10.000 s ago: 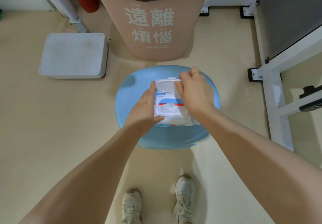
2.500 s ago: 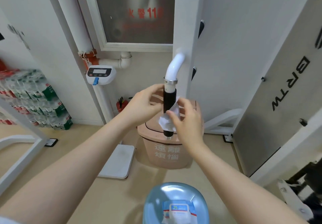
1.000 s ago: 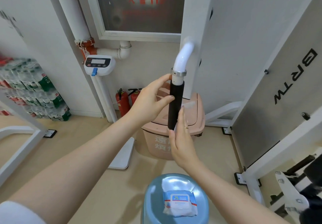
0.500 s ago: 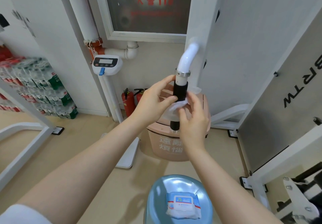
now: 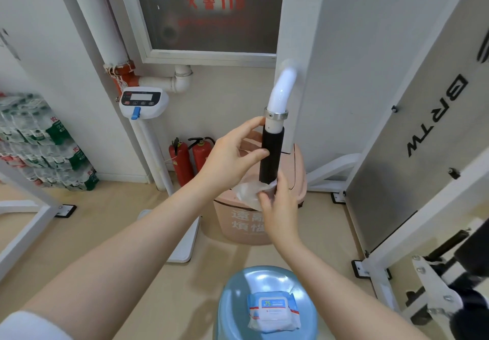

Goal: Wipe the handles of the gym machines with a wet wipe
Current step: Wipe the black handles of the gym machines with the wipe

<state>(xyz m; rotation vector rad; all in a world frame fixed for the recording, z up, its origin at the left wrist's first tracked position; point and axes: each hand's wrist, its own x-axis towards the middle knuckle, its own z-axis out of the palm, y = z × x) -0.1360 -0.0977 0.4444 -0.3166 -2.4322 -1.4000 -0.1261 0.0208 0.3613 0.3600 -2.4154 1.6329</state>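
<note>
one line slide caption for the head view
Right hand wipes the black handle base with a wet wipe; left hand steadies it.

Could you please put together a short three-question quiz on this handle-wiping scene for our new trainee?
1. True or false: the right hand holds the wet wipe at the lower end of the black handle.
2. What does the left hand touch? A) the wipe pack B) the handle C) the bin
3. Fill in: the wipe pack lies on a blue ____.

Key: 1 true; 2 B; 3 stool.
</note>
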